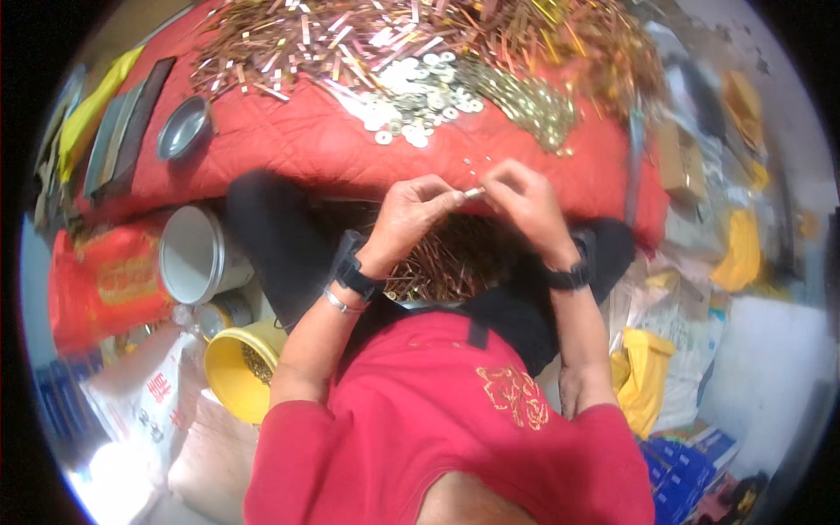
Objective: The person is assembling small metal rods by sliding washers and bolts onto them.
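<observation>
A small, short metal piece (474,192), pale and shiny, is held up between my hands over the near edge of the red quilted cloth (289,131). My left hand (409,219) pinches its left end between thumb and fingers. The closed fingers of my right hand (525,203) meet its other end; the exact grip is blurred. Beyond my hands lie a heap of silvery ring washers (429,98) and a pile of thin brass-coloured pieces (525,103). Behind them spreads a large heap of copper-coloured strips (289,44). More copper-coloured strips (442,267) lie below my hands, between my legs.
A metal bowl (185,128) rests at the cloth's left, beside dark flat bars (131,131). On my left stand a white bucket (191,254) and a yellow bucket (238,376) with small brass-coloured pieces. Yellow bags (646,376) and cardboard boxes (678,162) lie to the right.
</observation>
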A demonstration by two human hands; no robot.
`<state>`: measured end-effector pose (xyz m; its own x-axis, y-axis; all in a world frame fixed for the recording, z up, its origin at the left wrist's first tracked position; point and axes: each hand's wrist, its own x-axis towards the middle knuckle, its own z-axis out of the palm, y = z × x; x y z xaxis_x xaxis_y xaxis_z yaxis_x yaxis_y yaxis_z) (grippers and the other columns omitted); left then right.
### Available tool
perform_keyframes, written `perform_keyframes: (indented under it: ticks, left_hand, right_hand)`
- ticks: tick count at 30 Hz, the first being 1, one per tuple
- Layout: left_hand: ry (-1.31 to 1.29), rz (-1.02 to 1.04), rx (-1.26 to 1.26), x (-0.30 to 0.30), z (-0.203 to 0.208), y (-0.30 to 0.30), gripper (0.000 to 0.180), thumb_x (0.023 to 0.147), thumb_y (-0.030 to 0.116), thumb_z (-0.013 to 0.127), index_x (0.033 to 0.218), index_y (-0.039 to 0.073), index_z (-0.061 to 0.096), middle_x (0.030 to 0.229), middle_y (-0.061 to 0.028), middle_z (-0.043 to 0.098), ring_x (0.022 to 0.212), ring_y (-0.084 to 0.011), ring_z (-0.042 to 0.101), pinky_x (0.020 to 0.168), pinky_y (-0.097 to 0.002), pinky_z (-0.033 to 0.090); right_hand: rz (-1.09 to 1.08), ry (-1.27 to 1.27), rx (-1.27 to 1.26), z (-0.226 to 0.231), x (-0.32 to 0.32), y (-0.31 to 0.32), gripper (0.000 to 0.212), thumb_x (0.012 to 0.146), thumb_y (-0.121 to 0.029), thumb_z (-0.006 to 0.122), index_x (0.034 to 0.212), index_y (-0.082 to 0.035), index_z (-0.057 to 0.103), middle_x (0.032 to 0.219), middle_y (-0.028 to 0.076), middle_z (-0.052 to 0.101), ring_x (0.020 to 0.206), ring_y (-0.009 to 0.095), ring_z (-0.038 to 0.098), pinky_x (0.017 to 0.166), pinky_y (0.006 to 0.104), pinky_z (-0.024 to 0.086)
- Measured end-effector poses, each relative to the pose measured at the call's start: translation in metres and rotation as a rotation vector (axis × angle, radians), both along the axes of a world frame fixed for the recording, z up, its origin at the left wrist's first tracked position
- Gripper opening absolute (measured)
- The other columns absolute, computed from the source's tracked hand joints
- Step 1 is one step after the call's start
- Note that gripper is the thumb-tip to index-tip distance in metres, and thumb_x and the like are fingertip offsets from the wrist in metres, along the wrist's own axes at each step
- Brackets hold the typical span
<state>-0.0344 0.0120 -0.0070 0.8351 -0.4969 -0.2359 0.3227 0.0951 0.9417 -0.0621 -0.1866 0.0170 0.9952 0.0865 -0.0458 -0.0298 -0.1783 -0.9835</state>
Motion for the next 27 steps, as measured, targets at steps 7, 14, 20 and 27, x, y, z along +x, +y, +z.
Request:
perform_keyframes:
  ticks: [7,14,20,27]
  left_hand:
    - [0.703,-0.483,-0.451,0.002,0.003,0.022,0.022,0.092,0.024,0.060,0.093,0.002,0.062,0.060,0.0085,0.046,0.042,0.0027,0.032,0.035,-0.0122,0.024]
    - [0.102,-0.113,-0.102,-0.042,0.015,0.036,0.025,0.090,0.028,0.062,0.093,0.004,0.067,0.069,0.0040,0.055,0.065,-0.0022,0.047,0.056,-0.0192,0.038]
    - [-0.400,0.060,0.036,-0.072,0.013,0.050,0.021,0.087,0.021,0.068,0.092,0.001,0.068,0.080,-0.0035,0.067,0.077,-0.0074,0.058,0.071,-0.0255,0.048]
    - [-0.024,-0.118,-0.061,-0.101,0.019,0.083,0.023,0.086,0.028,0.069,0.096,0.007,0.070,0.077,-0.0051,0.068,0.072,-0.0081,0.059,0.065,-0.0241,0.047]
  right_hand:
    - [0.153,-0.475,-0.175,0.027,-0.021,0.005,0.010,0.081,0.008,0.061,0.086,0.000,0.058,0.082,0.008,0.057,0.076,0.018,0.055,0.067,0.0274,0.045]
    - [0.077,-0.234,-0.116,0.033,-0.044,0.037,0.007,0.082,0.006,0.059,0.085,0.000,0.057,0.080,0.003,0.054,0.074,0.011,0.052,0.064,0.0225,0.042]
    - [0.002,-0.006,0.068,0.025,-0.066,0.057,0.004,0.086,0.002,0.057,0.084,-0.001,0.056,0.070,0.002,0.055,0.063,0.008,0.052,0.057,0.0216,0.041]
    - [0.259,-0.380,-0.092,0.038,-0.101,0.073,0.006,0.087,0.001,0.058,0.087,-0.006,0.059,0.078,0.004,0.056,0.068,0.010,0.053,0.059,0.0221,0.043]
